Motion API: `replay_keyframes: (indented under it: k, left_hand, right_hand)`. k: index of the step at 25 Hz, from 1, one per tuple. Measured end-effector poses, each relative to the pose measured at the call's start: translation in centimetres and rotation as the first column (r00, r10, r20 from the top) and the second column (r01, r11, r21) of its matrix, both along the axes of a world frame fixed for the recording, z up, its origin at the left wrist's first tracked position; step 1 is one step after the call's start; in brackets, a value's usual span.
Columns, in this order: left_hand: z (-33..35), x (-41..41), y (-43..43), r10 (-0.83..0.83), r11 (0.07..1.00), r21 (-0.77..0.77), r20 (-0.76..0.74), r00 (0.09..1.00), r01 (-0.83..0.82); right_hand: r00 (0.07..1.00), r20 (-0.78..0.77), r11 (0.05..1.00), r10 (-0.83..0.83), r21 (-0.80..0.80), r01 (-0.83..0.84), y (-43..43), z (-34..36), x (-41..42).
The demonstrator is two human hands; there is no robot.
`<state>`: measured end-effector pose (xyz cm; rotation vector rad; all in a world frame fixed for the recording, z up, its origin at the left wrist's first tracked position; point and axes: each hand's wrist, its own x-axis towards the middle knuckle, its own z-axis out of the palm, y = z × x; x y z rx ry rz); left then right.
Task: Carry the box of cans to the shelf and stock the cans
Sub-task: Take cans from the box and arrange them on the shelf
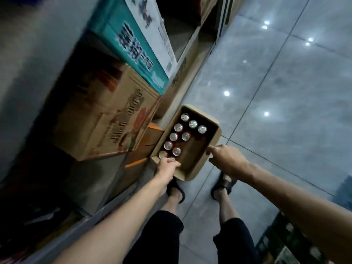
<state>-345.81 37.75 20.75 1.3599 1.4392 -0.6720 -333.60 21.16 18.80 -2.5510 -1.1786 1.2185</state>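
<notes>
The open cardboard box (194, 152) sat on the tiled floor (276, 92), its left side close against the foot of the shelf (181, 103). Cans (186, 136) with silver tops and red sides stood upright in it, filling the left and far parts. The right near part of the box showed bare cardboard.

The left hand (167, 167) reached to the near-left corner of the box. Its fingers were curled down over the rim there and partly covered the nearest can. Whether that grip was closed on the can or on the box wall could not be told.

The right hand (226, 159) was at the box's right wall, fingers stretched forward and a little spread, holding nothing. Its fingertips (208, 149) lay right at the rim, though contact was not clear.

A brown printed carton (106, 115) and a teal carton (133, 46) lay on the shelf to the left. Two feet in dark sandals (224, 182) stood on the floor just behind the box.
</notes>
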Motion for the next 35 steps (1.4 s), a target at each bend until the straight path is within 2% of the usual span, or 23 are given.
replay_keyframes:
  k: [2, 4, 6, 8, 12, 14, 16, 20, 22, 24, 25, 27, 29, 31, 35]
  left_hand:
    - [-8.9, -1.3, -0.6, 0.11, 0.993, 0.05, -0.021, 0.994, -0.108]
    - [-17.3, -3.8, 0.0, 0.242, 0.97, 0.027, -0.076, 0.967, -0.241]
    - [-30.0, -8.7, 1.5, 0.323, 0.946, 0.07, -0.162, 0.932, -0.316]
    - [-35.9, -10.3, 2.5, 0.381, 0.924, 0.078, -0.244, 0.892, -0.373]
    - [-36.4, -6.8, 3.2, 0.505, 0.863, 0.083, -0.168, 0.847, -0.498]
    - [-38.1, -7.3, 3.8, 0.492, 0.87, 0.116, -0.162, 0.855, -0.478]
    - [-36.9, -7.3, 4.0, 0.41, 0.912, 0.086, -0.19, 0.892, -0.401]
    - [-34.6, -8.0, 4.1, 0.341, 0.938, 0.004, -0.197, 0.919, -0.347]
    - [-32.9, -8.1, 4.2, 0.308, 0.951, 0.054, -0.164, 0.937, -0.303]
    - [-29.7, -7.3, 3.9, 0.095, 0.985, 0.153, -0.135, 0.986, -0.074]
    - [-27.5, -6.5, 3.4, -0.033, 0.983, 0.179, -0.087, 0.996, 0.048]
    - [-22.5, -4.4, 2.2, -0.18, 0.982, 0.071, 0.084, 0.98, 0.174]
    - [-17.7, -2.0, 1.7, -0.266, 0.953, -0.086, 0.228, 0.937, 0.291]
    - [-11.6, 0.5, 2.3, -0.316, 0.917, -0.135, 0.325, 0.891, 0.375]
    - [2.5, 3.8, 4.3, -0.294, 0.911, -0.14, 0.442, 0.848, 0.388]
  right_hand:
    - [0.999, -0.042, 0.999, 0.019, -0.033, -0.02, 0.1, -8.9, -1.0]
    - [0.998, -0.041, 0.998, 0.047, -0.029, -0.048, 1.3, -15.9, -1.4]
    - [0.999, 0.031, 0.999, 0.043, -0.007, -0.042, 3.6, -23.4, -1.8]
    - [0.993, 0.116, 1.0, 0.002, 0.024, -0.005, 6.4, -30.0, -2.2]
    - [0.973, 0.228, 1.0, 0.019, 0.016, -0.024, 10.7, -39.1, -3.0]
    - [0.967, 0.253, 1.0, -0.005, -0.006, 0.007, 12.0, -41.8, -3.2]
    - [0.968, 0.247, 0.999, -0.046, -0.014, 0.051, 12.6, -42.9, -3.1]
    - [0.972, 0.214, 0.995, -0.099, 0.035, 0.093, 11.6, -40.1, -2.9]
    - [0.977, 0.116, 0.983, -0.18, 0.047, 0.175, 9.8, -36.9, -3.1]
    - [0.932, -0.057, 0.93, -0.358, 0.068, 0.361, 7.6, -32.5, -2.9]
    - [0.866, -0.166, 0.869, -0.473, 0.077, 0.489, 6.4, -29.9, -2.6]
    - [0.642, -0.419, 0.699, -0.642, 0.024, 0.715, 4.3, -23.9, -1.9]
    - [0.422, -0.622, 0.569, -0.659, -0.045, 0.821, 2.9, -17.8, -1.6]
    - [0.327, -0.719, 0.522, -0.613, -0.057, 0.851, 2.1, -10.7, -0.8]
    - [0.259, -0.84, 0.489, -0.477, -0.008, 0.872, 2.4, 4.0, 1.9]
